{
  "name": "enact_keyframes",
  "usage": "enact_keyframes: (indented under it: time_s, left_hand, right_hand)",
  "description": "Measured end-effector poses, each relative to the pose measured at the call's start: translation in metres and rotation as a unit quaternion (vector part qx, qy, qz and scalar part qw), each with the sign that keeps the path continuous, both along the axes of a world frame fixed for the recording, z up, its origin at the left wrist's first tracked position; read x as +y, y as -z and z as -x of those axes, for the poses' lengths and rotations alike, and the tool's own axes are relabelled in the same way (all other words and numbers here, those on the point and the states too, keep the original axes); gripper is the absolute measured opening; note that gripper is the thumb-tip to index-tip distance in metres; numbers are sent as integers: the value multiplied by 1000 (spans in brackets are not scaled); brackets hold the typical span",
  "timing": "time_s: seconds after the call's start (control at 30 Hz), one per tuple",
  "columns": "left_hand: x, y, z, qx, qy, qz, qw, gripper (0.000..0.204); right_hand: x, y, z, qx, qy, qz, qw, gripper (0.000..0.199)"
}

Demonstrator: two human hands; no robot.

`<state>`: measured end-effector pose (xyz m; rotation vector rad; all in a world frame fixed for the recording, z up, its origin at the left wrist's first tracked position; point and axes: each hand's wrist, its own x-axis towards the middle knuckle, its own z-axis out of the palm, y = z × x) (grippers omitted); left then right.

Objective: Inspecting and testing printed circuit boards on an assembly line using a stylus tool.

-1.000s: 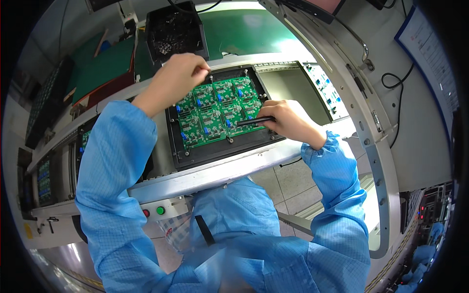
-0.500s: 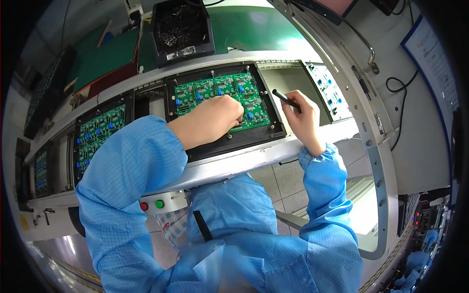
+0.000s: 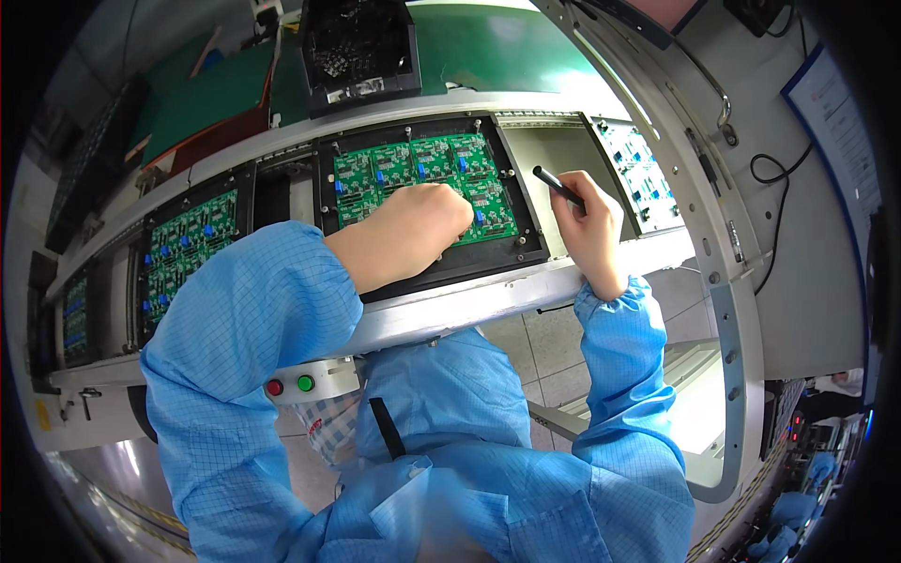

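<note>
A green panel of joined circuit boards (image 3: 488,192) with blue components lies in a black frame (image 3: 328,199) on the line in front of me. Over its lower middle rests my left hand (image 3: 418,230), fingers curled down and closed toward the boards. Whatever is in those fingertips is hidden beneath the hand. To the right of that frame, my right hand (image 3: 591,220) grips a black pen-shaped tool (image 3: 560,190), tilted with its free end pointing up and left. The tool is held above the gap between two frames and apart from the boards.
Another framed board panel (image 3: 188,239) sits to the left, and a brightly lit one (image 3: 638,174) to the right. A black bin (image 3: 361,89) of small parts stands behind on a green mat (image 3: 497,52). Red and green buttons (image 3: 306,383) are on the front edge.
My left hand has shifted slightly to the right over the boards. My right hand has moved a little to the right, still holding the pen-shaped tool.
</note>
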<state>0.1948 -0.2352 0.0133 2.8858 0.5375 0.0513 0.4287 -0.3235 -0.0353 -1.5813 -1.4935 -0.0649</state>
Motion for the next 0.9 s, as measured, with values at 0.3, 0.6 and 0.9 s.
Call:
enact_keyframes:
  time_s: [0.3, 0.6, 0.9]
  left_hand:
    - [-6, -26, 32, -37, -49, 60, 996, 19]
    - [-45, -34, 138, 90, -242, -79, 963, 57]
    - [-53, -24, 144, 55, -268, 47, 961, 48]
  right_hand:
    - [3, -1, 6, 41, -1, -8, 999, 12]
    - [28, -25, 22, 159, -43, -48, 985, 11]
    - [63, -72, 75, 45, -178, -41, 982, 39]
